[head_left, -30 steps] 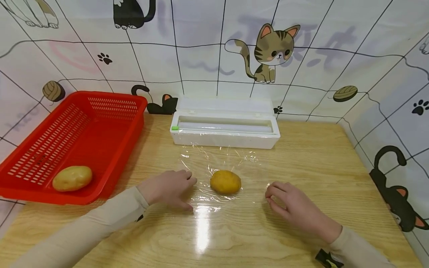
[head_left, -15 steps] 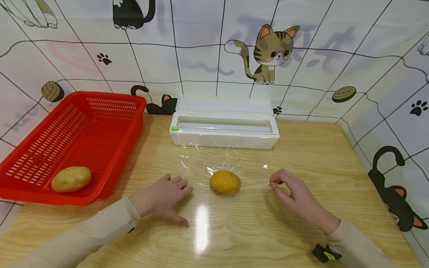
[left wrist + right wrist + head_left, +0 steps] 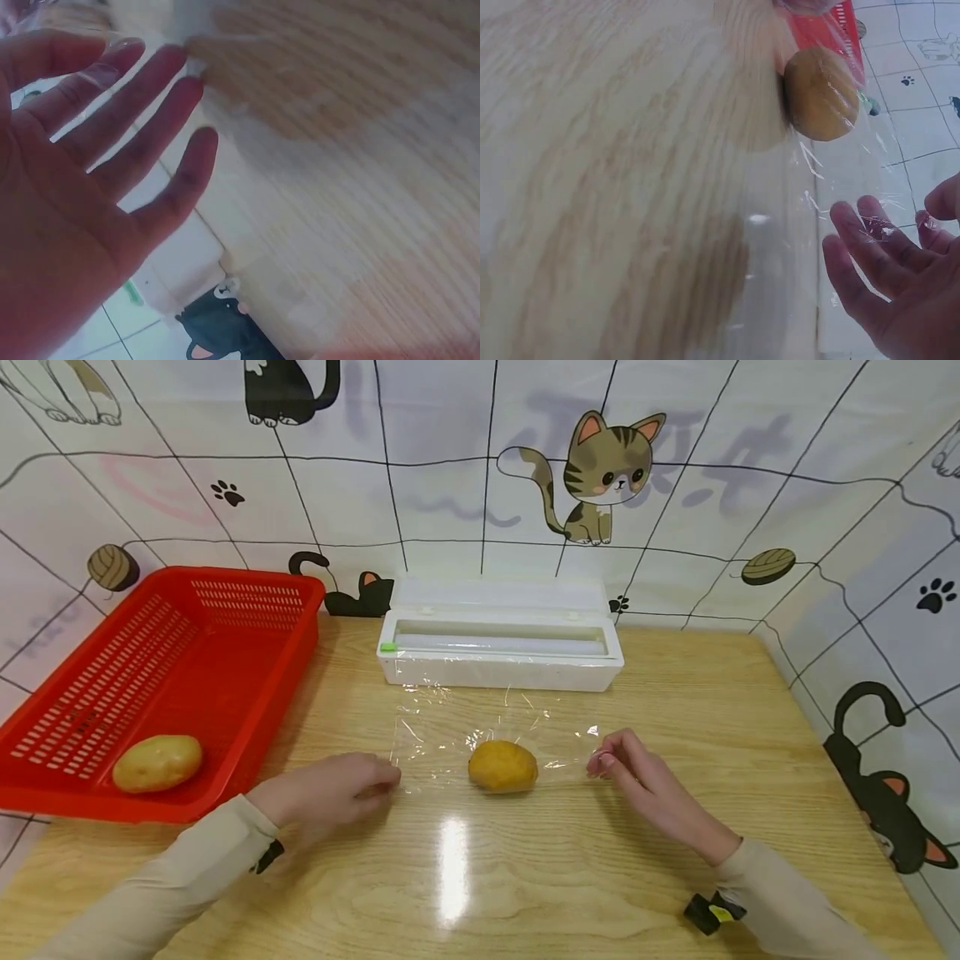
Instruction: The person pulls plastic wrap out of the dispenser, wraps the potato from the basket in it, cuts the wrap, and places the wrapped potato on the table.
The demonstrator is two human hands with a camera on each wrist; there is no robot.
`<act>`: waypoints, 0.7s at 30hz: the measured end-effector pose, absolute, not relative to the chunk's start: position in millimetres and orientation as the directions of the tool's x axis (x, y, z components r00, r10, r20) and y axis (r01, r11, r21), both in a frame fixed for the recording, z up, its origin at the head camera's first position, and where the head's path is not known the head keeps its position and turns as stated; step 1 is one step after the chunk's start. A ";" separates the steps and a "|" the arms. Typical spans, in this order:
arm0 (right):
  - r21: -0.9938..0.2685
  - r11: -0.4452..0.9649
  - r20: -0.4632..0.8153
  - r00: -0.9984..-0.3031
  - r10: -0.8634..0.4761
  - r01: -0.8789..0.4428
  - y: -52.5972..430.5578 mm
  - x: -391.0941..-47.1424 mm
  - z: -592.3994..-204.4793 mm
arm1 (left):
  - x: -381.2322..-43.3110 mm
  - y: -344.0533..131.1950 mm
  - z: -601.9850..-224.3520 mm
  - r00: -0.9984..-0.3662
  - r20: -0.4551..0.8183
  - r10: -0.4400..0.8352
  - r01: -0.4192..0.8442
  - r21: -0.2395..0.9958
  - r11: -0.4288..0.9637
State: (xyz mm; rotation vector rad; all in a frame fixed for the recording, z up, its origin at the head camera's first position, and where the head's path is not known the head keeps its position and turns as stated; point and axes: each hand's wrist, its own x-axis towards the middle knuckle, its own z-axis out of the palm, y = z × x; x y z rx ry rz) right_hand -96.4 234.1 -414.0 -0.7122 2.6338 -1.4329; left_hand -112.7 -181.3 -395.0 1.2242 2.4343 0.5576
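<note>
A yellow-brown potato (image 3: 503, 767) rests at the middle of the wooden table, near the front edge of a sheet of clear cling film (image 3: 435, 735). The film runs out from an open white dispenser box (image 3: 498, 672) behind it. To the potato's left, my left hand (image 3: 337, 787) pinches the film's front left corner between thumb and forefinger; the left wrist view shows the other fingers (image 3: 176, 176) extended. On the other side, my right hand (image 3: 648, 785) pinches the right corner, its film bunched at the fingertips. The right wrist view shows film stretching toward the potato (image 3: 821, 94).
At the left stands a red plastic basket (image 3: 288, 693) with a paler potato (image 3: 157, 763) inside. A white sheet with cat drawings (image 3: 442, 485) rises behind the table and along its right side. The dispenser's raised lid (image 3: 498, 593) stands near that sheet.
My left hand has drawn back leftward from beside the potato and gone from spread fingers to pinching the film corner. My right hand keeps its pinch, and the film's front edge has lifted.
</note>
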 end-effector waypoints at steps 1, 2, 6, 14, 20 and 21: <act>-0.826 0.446 0.145 -0.894 -0.423 -0.345 234.7 -96.8 -415.5 | -114.5 -181.9 -395.0 -0.558 -0.131 0.820 0.662 0.526 0.534; -0.840 0.433 0.129 -0.896 -0.424 -0.326 235.3 -97.1 -417.2 | -116.1 -182.4 -395.2 -0.555 -0.122 0.823 0.653 0.548 0.522; -0.859 0.432 0.082 -0.907 -0.413 -0.274 235.8 -98.6 -423.2 | -122.6 -185.6 -397.2 -0.561 -0.108 0.821 0.616 0.608 0.501; -0.864 0.457 0.026 -0.927 -0.373 -0.209 232.1 -101.4 -429.8 | -132.4 -192.9 -400.1 -0.596 -0.130 0.792 0.518 0.692 0.503; -0.839 0.494 0.054 -0.938 -0.341 -0.228 229.9 -102.2 -429.0 | -136.8 -188.4 -401.1 -0.608 -0.169 0.776 0.470 0.711 0.523; -0.841 0.492 0.055 -0.940 -0.337 -0.226 229.3 -102.4 -428.9 | -137.3 -187.6 -401.2 -0.607 -0.173 0.775 0.465 0.714 0.524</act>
